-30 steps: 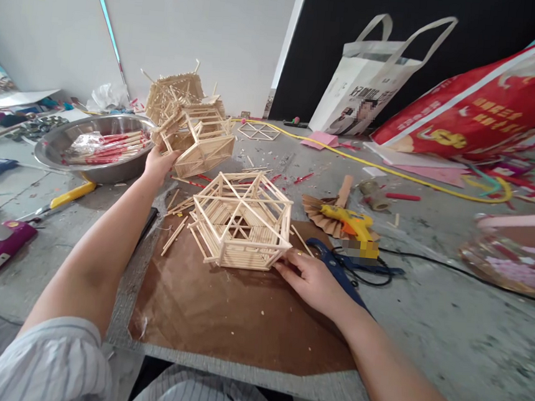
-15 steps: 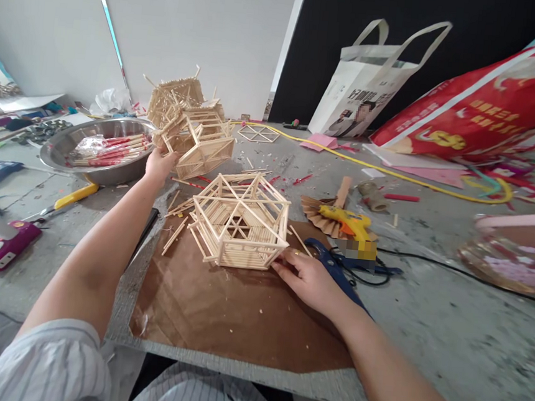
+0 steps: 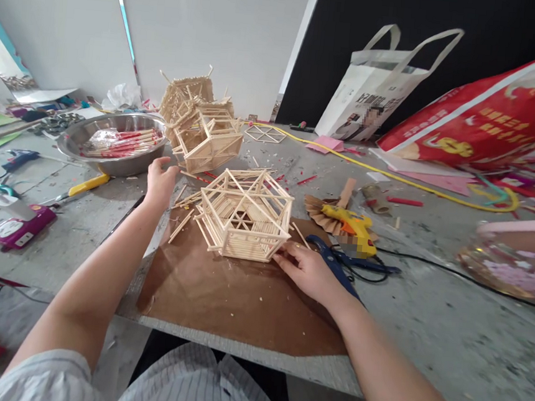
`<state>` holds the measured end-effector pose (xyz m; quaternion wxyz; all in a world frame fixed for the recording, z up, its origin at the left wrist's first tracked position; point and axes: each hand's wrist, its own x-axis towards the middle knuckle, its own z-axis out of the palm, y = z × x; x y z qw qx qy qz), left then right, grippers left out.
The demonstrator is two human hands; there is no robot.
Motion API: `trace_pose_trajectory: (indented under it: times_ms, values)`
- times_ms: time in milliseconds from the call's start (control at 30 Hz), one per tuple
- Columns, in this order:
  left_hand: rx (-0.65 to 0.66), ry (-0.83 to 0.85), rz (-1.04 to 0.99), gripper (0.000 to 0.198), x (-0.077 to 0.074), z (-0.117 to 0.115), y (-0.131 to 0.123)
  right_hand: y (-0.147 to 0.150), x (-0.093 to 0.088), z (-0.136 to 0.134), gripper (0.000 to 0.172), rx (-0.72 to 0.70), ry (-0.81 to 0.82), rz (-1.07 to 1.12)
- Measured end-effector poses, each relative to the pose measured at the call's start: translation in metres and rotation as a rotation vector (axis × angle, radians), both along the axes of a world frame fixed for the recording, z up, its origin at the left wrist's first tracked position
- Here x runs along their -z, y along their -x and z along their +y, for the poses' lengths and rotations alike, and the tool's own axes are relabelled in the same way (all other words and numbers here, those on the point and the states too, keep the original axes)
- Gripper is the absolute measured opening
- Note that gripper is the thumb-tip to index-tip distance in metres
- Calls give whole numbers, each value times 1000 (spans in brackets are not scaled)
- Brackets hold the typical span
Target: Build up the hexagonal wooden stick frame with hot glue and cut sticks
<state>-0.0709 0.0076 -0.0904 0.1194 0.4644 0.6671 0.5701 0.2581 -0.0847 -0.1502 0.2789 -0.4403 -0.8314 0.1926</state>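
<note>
A hexagonal frame of wooden sticks (image 3: pixel 244 214) stands on a brown paper sheet (image 3: pixel 235 297). My right hand (image 3: pixel 307 271) lies beside its right lower edge, fingers stretched out and touching the frame. My left hand (image 3: pixel 160 181) hovers over the table to the frame's left, fingers loosely spread and holding nothing, just in front of two more stick structures (image 3: pixel 202 129). Loose sticks (image 3: pixel 183 210) lie between that hand and the frame.
A steel bowl (image 3: pixel 73 146) holds red-tipped chopsticks. A yellow glue gun (image 3: pixel 350 223) and blue scissors (image 3: pixel 332 262) lie right of the frame. A yellow-handled tool (image 3: pixel 86 184), a magenta device (image 3: pixel 20 230), a white tote bag (image 3: pixel 375 88) and a red bag (image 3: pixel 485 113) are around.
My left hand has let go of the far stick structure and drawn back toward me. My right hand stays at the frame. The camera has shifted slightly left.
</note>
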Motion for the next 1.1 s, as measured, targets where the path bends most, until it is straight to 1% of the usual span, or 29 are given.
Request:
trace_pose_trajectory:
  times_ms: [67, 133, 200, 267, 333, 433, 533, 633, 800, 933, 1033, 1100]
  values:
    - [14, 40, -11, 35, 1, -18, -5, 0, 1, 0, 19, 2, -3, -2]
    - [82, 123, 20, 34, 3, -34, -9, 0, 3, 0, 20, 6, -4, -7]
    - [157, 214, 140, 31, 7, -47, -11, 0, 4, 0, 20, 10, -11, -6]
    - [181, 274, 291, 28, 14, -56, -14, 0, 4, 1, 21, 8, -14, 5]
    - [166, 317, 397, 28, 22, -62, -16, 1, 4, 1, 21, 8, -9, 15]
    - [181, 375, 483, 30, 34, -63, -16, 1, 5, 1, 20, 9, 3, 15]
    - [201, 373, 542, 29, 42, -62, -12, 1, 5, 1, 20, 21, 5, 7]
    - [203, 345, 563, 28, 47, -59, -6, 0, 5, 0, 20, 27, 13, -3]
    - [197, 346, 545, 26, 49, -58, -5, 0, 3, -1, 19, 12, 2, 7]
    - [187, 344, 475, 24, 48, -59, -9, 1, 2, -1, 18, 19, -9, 6]
    - [200, 360, 363, 26, 38, -56, -11, 1, 1, -1, 19, 14, 4, 7]
    - [198, 344, 309, 28, 25, -47, -10, 1, 0, -1, 20, 11, 12, 4]
